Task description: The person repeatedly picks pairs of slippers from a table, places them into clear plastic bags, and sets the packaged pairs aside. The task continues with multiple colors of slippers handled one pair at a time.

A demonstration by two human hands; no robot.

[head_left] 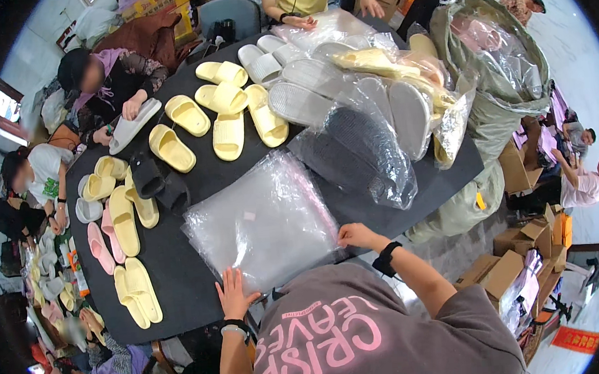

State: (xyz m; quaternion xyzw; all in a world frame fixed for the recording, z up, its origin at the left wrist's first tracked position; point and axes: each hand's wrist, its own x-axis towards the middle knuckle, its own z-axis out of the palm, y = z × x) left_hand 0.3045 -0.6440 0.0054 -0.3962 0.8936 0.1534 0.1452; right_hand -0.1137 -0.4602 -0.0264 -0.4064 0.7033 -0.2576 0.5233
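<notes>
**Clear bags (263, 221) hugged the table's (181, 291) near edge!**

The left hand (233, 295) splayed wide at their near side; the right hand (361, 236) bunched narrow at their right corner, grip impossible to tell! Yellow slippers (172, 148) lay toward the left edge.

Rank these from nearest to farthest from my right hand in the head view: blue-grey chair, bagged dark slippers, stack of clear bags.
1. Stack of clear bags: its right edge lies at your right hand.
2. Bagged dark slippers: ahead of the hand.
3. Blue-grey chair: far back, to the left.
</notes>
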